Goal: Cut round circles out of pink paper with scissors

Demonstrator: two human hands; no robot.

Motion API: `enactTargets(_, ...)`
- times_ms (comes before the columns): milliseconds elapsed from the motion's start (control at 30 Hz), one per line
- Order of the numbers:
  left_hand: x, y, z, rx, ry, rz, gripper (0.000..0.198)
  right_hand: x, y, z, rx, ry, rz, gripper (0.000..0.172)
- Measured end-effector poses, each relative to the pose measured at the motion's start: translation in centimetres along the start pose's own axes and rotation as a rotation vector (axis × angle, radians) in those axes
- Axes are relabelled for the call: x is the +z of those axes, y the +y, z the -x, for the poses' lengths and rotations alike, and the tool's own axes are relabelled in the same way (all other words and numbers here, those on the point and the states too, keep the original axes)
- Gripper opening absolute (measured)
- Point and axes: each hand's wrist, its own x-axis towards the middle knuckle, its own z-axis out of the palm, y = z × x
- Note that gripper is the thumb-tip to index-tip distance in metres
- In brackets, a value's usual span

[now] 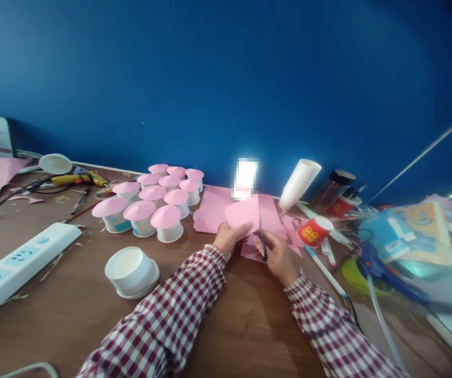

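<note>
Head view: our left hand (229, 237) pinches the pink paper (243, 214) by its near edge, just above the table (249, 325). Our right hand (277, 257) is closed round the scissors (262, 237), blades on the sheet. The paper looks light, floppy and easy to tear, so we'd hold close to the cut.

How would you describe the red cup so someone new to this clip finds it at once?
Start at the brown table under the blue wall, then find the right hand working scissors through pink paper held by the left hand. Just right of it lies the red cup, tipped on its side; unlike the white cup stack behind, it is red with yellow lettering.
</note>
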Motion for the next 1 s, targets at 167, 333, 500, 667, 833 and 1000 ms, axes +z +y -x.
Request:
enactTargets(167, 0.09, 0.07, 0.08, 0.009, -0.013, 0.009, 0.039, -0.05, 0.06, 0.01, 0.010, -0.004, -0.001, 0.038)
enactTargets(333, 0.15, 0.22, 0.22, -0.008, 0.011, -0.004, 0.039, -0.07, 0.08, -0.04, 0.025, -0.008, -0.018, 0.035)
enactTargets(500, 0.14, 0.26, 0.25, -0.019, 0.016, -0.008, 0.039, -0.07, 0.37, 0.00, 0.042, -0.010, -0.046, 0.033)
enactTargets(667, 0.07, 0.14, 0.11, -0.009, 0.012, -0.013, 0.038, -0.16, 0.36, 0.02, 0.047, -0.010, -0.059, 0.034)
enactTargets(833, 0.12, 0.25, 0.20, -0.017, 0.010, -0.013, 0.039, -0.27, 0.04, -0.05, 0.039, -0.016, -0.047, 0.034)
enactTargets(1000, 0.03, 0.22, 0.09, -0.033, 0.050, -0.007, 0.041, -0.24, 0.24, -0.05, 0.041, -0.010, -0.067, 0.037)
